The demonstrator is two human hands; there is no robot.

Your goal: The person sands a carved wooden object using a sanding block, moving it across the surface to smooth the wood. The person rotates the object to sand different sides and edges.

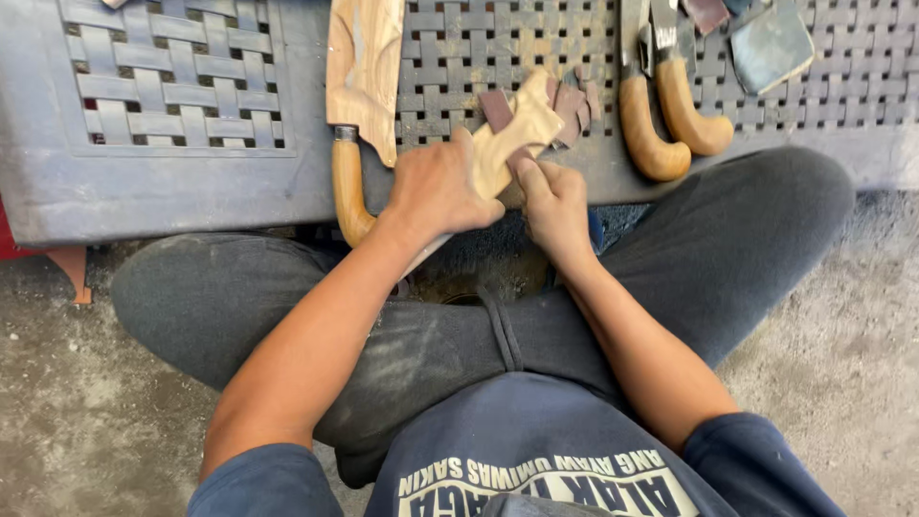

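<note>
The left hand [436, 187] grips the wood piece [507, 139] firmly; the right hand [553, 196] fingers pinch it, so steady short strokes seem best.

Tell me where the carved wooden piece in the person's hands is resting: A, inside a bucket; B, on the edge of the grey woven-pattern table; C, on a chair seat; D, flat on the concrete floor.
B: the left hand and right hand hold the carved wooden piece against the near edge of the grey table.
</note>
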